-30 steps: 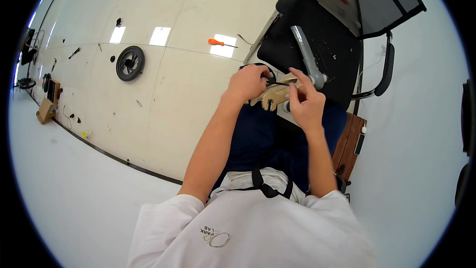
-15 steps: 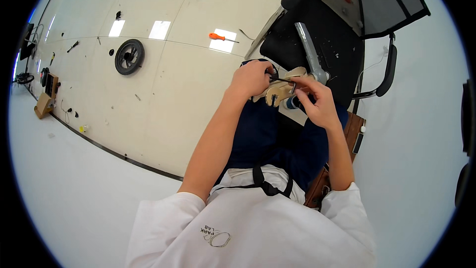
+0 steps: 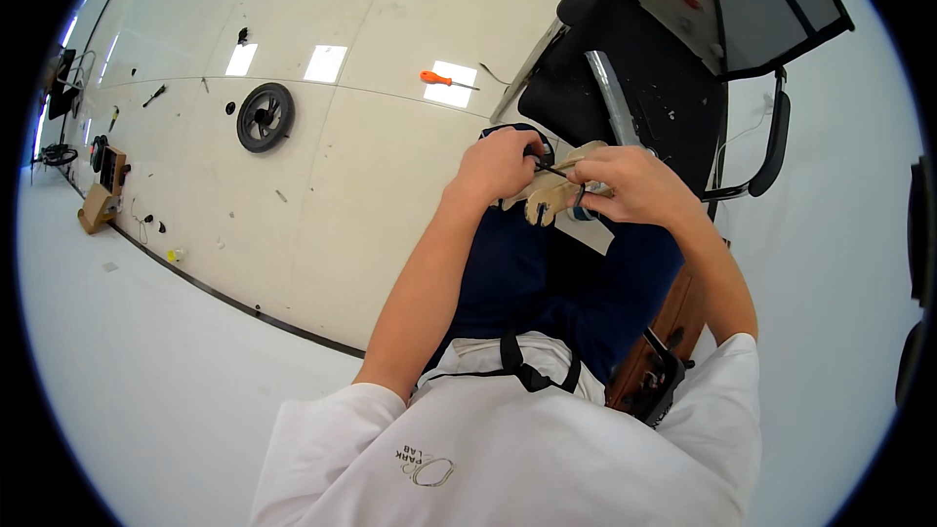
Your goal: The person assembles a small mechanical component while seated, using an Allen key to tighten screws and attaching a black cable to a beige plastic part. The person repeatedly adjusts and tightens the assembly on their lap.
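My right hand (image 3: 634, 182) pinches a thin black L-shaped rod (image 3: 552, 170) that looks like a hex key. Its long arm runs left toward my left hand (image 3: 496, 168), and its bent end shows below my right fingers. The left fingers are curled closed at the rod's far end, over a dark spot; what they grip is hidden. Beneath both hands, above my lap, lies a beige part (image 3: 543, 203) with rounded, slotted ends. A grey metal tube (image 3: 611, 96) rests on the chair seat behind my right hand, partly covered by it.
A black office chair (image 3: 664, 88) stands at far right. On the tiled floor lie an orange-handled screwdriver (image 3: 444, 80), a black wheel (image 3: 264, 118) and scattered small parts. An open cardboard box (image 3: 98, 207) sits at far left. A brown wooden piece (image 3: 678, 317) is beside my right leg.
My right hand has turned and closed in around the rod, with its elbow swung outward to the right. The left hand stays almost in place. The whole view has shifted slightly.
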`<action>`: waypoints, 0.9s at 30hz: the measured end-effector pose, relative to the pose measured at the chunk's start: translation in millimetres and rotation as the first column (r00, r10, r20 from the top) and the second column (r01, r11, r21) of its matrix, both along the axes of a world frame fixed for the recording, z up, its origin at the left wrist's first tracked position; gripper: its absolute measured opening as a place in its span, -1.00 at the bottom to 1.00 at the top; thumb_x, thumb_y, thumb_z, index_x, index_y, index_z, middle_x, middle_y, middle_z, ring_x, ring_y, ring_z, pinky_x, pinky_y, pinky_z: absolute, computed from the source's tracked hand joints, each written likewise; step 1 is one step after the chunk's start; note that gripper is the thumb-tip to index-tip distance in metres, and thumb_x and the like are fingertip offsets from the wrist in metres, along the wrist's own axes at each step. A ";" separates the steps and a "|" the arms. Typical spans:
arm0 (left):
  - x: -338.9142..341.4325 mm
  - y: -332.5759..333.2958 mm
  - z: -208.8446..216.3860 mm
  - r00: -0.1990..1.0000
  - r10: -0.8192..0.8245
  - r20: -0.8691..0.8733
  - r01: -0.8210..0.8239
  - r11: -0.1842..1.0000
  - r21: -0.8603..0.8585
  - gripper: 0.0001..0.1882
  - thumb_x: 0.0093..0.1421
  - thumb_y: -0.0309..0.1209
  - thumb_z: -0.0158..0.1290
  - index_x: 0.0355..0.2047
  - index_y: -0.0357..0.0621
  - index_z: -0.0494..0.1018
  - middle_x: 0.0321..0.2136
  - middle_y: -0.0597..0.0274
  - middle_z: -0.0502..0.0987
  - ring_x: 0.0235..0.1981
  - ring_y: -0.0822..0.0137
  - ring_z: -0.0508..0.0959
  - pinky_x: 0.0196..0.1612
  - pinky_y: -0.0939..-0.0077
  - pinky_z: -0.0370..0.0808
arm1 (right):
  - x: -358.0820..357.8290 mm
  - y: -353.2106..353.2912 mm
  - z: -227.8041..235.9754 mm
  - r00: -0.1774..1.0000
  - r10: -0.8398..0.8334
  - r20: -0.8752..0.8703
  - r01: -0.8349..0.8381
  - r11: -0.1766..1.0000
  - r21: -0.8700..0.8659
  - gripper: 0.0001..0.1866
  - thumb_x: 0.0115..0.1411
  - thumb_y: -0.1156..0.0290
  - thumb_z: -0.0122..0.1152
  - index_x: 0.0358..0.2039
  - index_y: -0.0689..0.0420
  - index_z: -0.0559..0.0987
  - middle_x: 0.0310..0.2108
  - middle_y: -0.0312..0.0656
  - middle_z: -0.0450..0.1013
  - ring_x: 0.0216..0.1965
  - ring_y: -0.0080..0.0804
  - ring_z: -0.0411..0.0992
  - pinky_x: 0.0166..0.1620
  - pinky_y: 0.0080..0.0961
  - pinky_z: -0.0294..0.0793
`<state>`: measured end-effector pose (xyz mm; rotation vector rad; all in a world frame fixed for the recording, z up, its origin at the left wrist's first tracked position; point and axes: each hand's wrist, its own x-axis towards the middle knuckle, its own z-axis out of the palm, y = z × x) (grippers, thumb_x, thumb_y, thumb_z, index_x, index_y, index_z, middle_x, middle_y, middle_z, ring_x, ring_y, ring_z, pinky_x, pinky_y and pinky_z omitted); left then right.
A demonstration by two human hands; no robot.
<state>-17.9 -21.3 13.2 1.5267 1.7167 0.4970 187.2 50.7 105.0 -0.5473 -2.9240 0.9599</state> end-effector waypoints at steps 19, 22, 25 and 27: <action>8.4 -1.1 -5.2 0.999 0.045 -0.023 -0.044 0.999 0.030 -0.77 0.19 -0.35 0.05 -0.17 0.02 0.62 -0.20 0.08 0.62 -0.10 0.02 0.61 -0.04 0.16 0.56 | -3.2 11.1 -40.8 0.624 -0.691 0.364 0.465 -0.045 -0.884 -0.74 0.35 0.28 0.09 -0.38 0.19 0.53 -0.57 -0.13 0.52 -0.65 -0.42 0.50 -0.54 -0.46 0.58; 13.0 -8.5 -6.7 0.995 0.096 0.035 -0.098 0.993 0.064 -0.77 0.10 -0.36 0.09 -0.24 0.02 0.66 -0.24 0.01 0.63 -0.13 -0.01 0.62 -0.07 0.08 0.56 | 20.8 -19.5 -55.7 0.635 -0.685 0.358 0.241 -0.265 -0.934 -0.81 0.33 0.32 0.11 -0.21 0.18 0.52 -0.43 -0.13 0.55 -0.47 -0.37 0.56 -0.39 -0.37 0.65; 18.1 2.8 -1.6 0.999 -0.019 0.040 0.020 1.000 -0.022 -0.72 0.07 -0.30 0.12 -0.19 0.02 0.65 -0.21 0.01 0.61 -0.09 0.01 0.59 -0.01 0.13 0.53 | 30.4 -42.7 -47.3 0.554 -0.780 0.289 0.359 -0.090 -0.929 -0.86 0.35 0.38 0.11 -0.20 0.18 0.46 -0.45 -0.10 0.54 -0.53 -0.33 0.55 -0.43 -0.34 0.65; 18.1 -6.7 -11.8 0.999 0.039 0.034 -0.041 0.998 0.045 -0.78 0.11 -0.35 0.06 -0.22 0.01 0.59 -0.25 0.11 0.57 -0.11 0.04 0.59 -0.07 0.12 0.54 | 28.8 -43.6 -53.2 0.645 -0.761 0.070 0.448 0.302 -0.841 -0.89 0.36 0.46 0.10 -0.22 0.24 0.43 -0.48 -0.11 0.55 -0.56 -0.35 0.54 -0.42 -0.34 0.64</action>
